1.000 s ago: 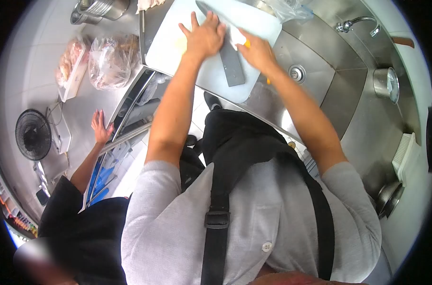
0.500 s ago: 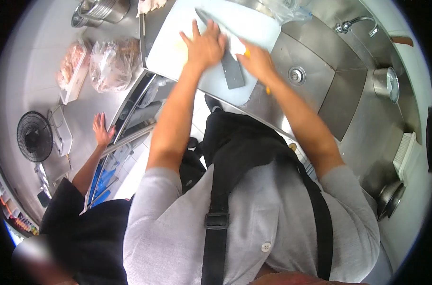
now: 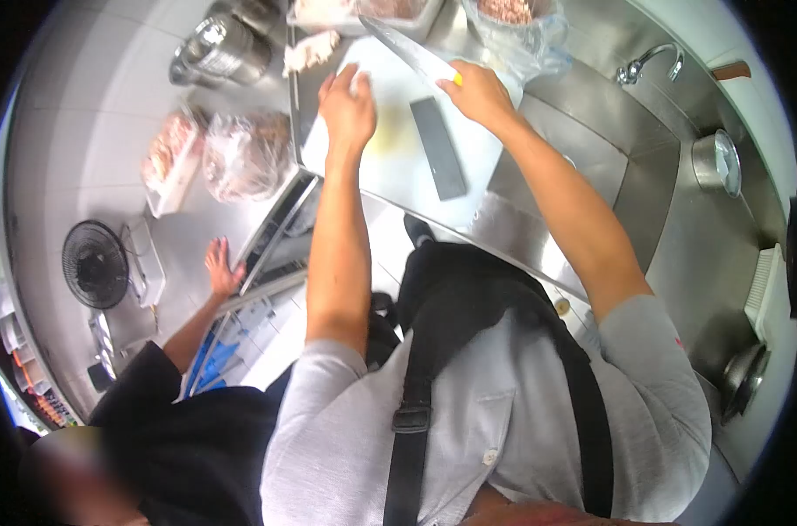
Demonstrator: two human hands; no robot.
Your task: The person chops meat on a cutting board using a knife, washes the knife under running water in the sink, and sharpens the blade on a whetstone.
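Note:
My right hand [image 3: 483,95] is wrapped round the yellow handle of a long-bladed kitchen knife [image 3: 409,53]. The blade points toward the upper left, apart from the dark grey whetstone [image 3: 438,149]. That stone lies lengthwise on a white cutting board [image 3: 486,180], which has a faint yellowish patch. My left hand [image 3: 347,112] is over the board's left part with nothing in it, fingers apart and slightly bent.
Right of the board is a steel sink [image 3: 582,158] with a tap [image 3: 652,66]. Bagged meat [image 3: 245,158], a tray of meat [image 3: 172,162] and steel containers [image 3: 223,48] stand left. A co-worker's hand [image 3: 223,267] rests on the left counter. A fan [image 3: 95,263] stands behind it.
The knife has come off the whetstone toward the board's far edge. My left hand has left the blade and moved left. The whole view has shifted, showing more of the far counter.

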